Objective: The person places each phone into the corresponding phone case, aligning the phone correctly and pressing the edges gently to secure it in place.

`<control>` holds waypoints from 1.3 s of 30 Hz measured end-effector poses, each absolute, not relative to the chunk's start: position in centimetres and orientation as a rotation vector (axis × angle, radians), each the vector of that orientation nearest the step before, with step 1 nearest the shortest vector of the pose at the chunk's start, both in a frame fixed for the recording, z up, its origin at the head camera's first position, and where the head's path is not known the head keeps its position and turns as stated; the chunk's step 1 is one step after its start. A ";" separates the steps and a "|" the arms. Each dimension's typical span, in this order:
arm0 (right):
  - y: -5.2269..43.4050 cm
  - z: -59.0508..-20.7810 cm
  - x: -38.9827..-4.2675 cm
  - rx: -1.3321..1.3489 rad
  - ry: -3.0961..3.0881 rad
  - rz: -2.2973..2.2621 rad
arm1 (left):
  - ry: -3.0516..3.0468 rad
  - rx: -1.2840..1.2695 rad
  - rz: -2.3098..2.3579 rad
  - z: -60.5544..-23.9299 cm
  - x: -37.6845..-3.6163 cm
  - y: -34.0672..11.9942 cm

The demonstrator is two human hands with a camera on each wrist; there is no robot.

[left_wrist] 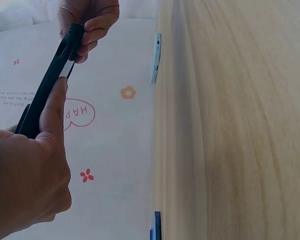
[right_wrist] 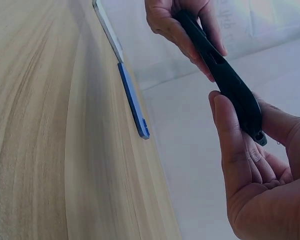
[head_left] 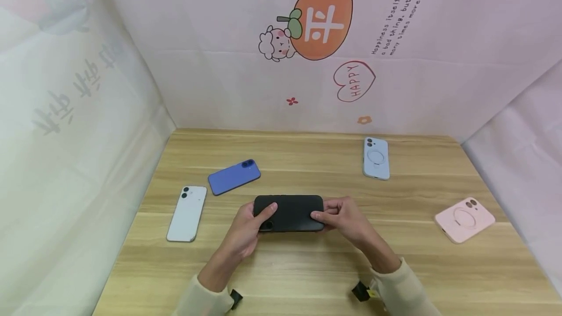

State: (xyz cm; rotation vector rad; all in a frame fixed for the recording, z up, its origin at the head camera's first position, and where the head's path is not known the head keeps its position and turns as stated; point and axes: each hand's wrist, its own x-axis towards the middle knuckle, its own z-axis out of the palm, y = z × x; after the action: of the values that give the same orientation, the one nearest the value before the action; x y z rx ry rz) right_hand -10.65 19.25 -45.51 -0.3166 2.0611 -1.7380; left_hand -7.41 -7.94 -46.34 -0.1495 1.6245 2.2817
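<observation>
Cream cloth sleeves [head_left: 204, 300] reach in nearest; the left grip [head_left: 242, 230] clasps the camera end of a black rectangular phone [head_left: 291, 214], held crosswise above the pale wooden counter [head_left: 307, 269], its long axis running to the right grip [head_left: 349, 221], which pinches the opposite end.

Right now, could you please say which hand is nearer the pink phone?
The right hand, gripping the right end of the black phone, left of the pink phone. The left hand grips the opposite end, farther left.
</observation>
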 end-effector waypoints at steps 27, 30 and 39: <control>18.8 -45.5 -9.8 -0.225 1.947 -1.776 | 1.607 -0.220 2.310 -46.4 -7.8 -7.6; 18.8 -45.6 -9.8 -0.244 1.914 -1.786 | 1.607 -0.221 2.316 -46.4 -8.0 -7.6; 19.0 -45.7 -9.6 -0.265 1.894 -1.800 | 1.599 -0.212 2.314 -46.4 -8.0 -7.5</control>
State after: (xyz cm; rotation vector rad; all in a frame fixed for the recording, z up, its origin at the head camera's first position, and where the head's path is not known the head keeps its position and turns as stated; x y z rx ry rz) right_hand -9.65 19.04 -45.69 -0.2653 1.8943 -1.8004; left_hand -7.96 -7.51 -46.39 -0.2117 1.5985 2.3143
